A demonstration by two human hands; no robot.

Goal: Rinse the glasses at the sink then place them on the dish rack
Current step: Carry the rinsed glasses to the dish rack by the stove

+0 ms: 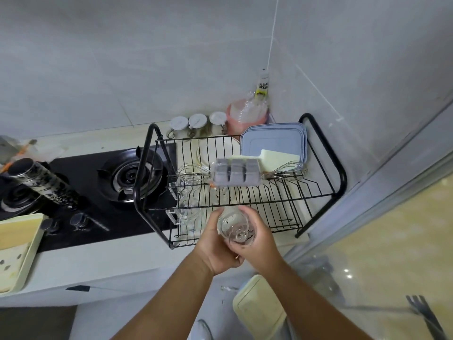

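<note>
A clear glass [235, 227] is being gripped by the left hand [215, 246] and the right hand [261, 244], fingers curled round it, and is being held at the front edge of the black dish rack [341, 177].

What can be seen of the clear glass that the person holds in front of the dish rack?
The glass is clear and colourless, with a round body. It is tilted, one round end turned to the camera; whether mouth or base is unclear. The left hand and the right hand both grip it, fingers curled round its sides. It is held at the front edge of the black wire dish rack; whether it touches the rack cannot be told.
</note>
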